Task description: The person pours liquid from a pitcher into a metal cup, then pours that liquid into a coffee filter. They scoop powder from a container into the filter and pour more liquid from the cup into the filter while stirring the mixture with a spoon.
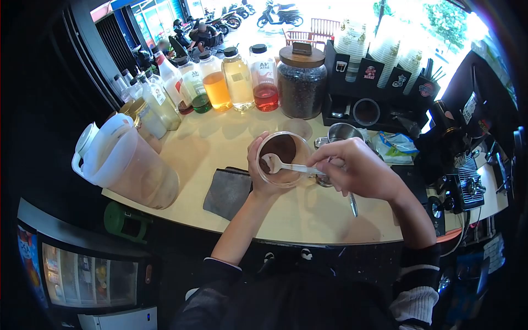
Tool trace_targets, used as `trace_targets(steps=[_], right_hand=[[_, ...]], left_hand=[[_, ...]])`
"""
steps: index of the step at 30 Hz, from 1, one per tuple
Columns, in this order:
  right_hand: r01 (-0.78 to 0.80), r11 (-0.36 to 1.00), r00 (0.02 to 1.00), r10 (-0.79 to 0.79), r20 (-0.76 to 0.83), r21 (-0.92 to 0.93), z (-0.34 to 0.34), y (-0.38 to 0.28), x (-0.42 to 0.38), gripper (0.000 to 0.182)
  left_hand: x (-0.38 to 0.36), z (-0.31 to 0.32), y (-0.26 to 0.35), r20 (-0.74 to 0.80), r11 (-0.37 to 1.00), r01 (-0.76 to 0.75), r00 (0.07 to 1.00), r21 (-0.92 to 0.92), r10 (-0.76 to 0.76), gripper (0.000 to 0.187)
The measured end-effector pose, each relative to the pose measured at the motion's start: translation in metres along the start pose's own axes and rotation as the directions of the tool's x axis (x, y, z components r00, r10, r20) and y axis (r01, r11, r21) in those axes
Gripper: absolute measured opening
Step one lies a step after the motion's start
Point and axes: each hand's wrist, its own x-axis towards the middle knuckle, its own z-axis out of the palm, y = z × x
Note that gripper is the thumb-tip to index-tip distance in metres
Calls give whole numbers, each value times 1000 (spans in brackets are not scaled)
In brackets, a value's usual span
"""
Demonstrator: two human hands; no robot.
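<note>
My left hand [264, 179] is wrapped round a clear plastic tub [285, 133], tilted so its open mouth faces me. Brown powder [281, 146] lies inside it. Between the fingers of my right hand [360, 168] is the handle of a white plastic measuring spoon [291, 167]. The spoon's bowl is inside the tub, over the powder. Metal pitchers, one of them a steel pitcher [342, 131], stand just behind my right hand and are partly hidden by it. A thin metal handle [353, 205] shows below that hand. Beside my left wrist lies a folded grey cloth [228, 192].
A large plastic jug [135, 165] stands at the left. Along the back are syrup bottles [217, 91], a wood-lidded jar of dark beans [301, 82] and a black cup rack [368, 82]. A blue-white plastic packet [397, 147] and an espresso machine [467, 184] are at the right.
</note>
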Motion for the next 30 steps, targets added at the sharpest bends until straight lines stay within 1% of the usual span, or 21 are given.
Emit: trace_targets(steps=[1,2,3,4,5,6,7,8,9,11,12,14,15,17,19,21,23,25,27,29,30], right_hand=[[-174,976,985,172,30,132,-3,-2,-2,14],[-174,976,985,172,28,131,-4,2,-4,14],[-193,957,981,189,40,218,-5,8,-5,14],[-211,929,977,204,53,303,-5,14,-6,15],[-209,930,978,204,50,302,-5,19,-7,15],[-191,916,981,186,50,353,-5,24,-9,15],[-172,898,985,167,49,404,-5,27,-10,16],[-170,899,985,166,45,403,-6,29,-12,16],[-176,900,984,174,43,399,-7,30,-13,15],[-180,902,983,180,38,393,-9,31,-16,15],[-194,898,980,193,42,394,-11,32,-18,16],[-206,897,978,205,45,392,-14,33,-22,16],[-209,891,976,213,36,404,-15,33,-24,16],[-211,887,975,221,24,411,-19,34,-28,17],[-172,869,982,191,7,463,-25,34,-33,17],[-154,876,982,188,-30,457,-34,31,-40,17],[-139,882,980,187,-63,450,-46,27,-49,17],[-177,889,957,255,-137,422,-60,25,-59,16],[-161,905,955,244,-170,394,-72,33,-69,17],[-151,913,929,262,-261,379,-81,44,-78,17],[-159,929,926,258,-276,335,-85,46,-81,16]], left_hand=[[0,-1,1,-2,1000,19,1000,-25,-20,109],[1,-1,2,-2,998,39,999,-49,-39,109],[0,-2,0,-2,998,36,999,-51,-37,109],[-1,-3,-3,15,997,72,997,-30,-71,108],[-1,-3,-6,32,994,106,994,-8,-106,107],[2,-1,-1,33,995,102,994,-10,-102,107],[5,0,4,10,999,21,1000,33,-21,105],[9,1,10,-11,995,-60,998,78,61,104],[13,1,19,-10,995,-64,998,77,65,104],[21,1,34,3,957,-168,985,237,172,104],[20,0,33,3,957,-171,985,236,175,104],[18,-1,30,16,967,-114,993,228,113,104],[20,-1,34,13,967,-116,993,228,116,104],[25,0,43,12,941,-166,985,295,170,103],[25,1,44,7,942,-169,985,291,175,102],[23,1,40,1,942,-171,984,287,179,102],[18,-2,29,27,985,-95,995,143,92,101],[15,-5,24,40,978,-114,993,172,108,101],[6,-5,10,51,994,-32,998,108,26,100],[-1,-7,0,61,994,-25,998,104,19,100],[-2,-7,-3,46,995,3,999,96,-8,99]])
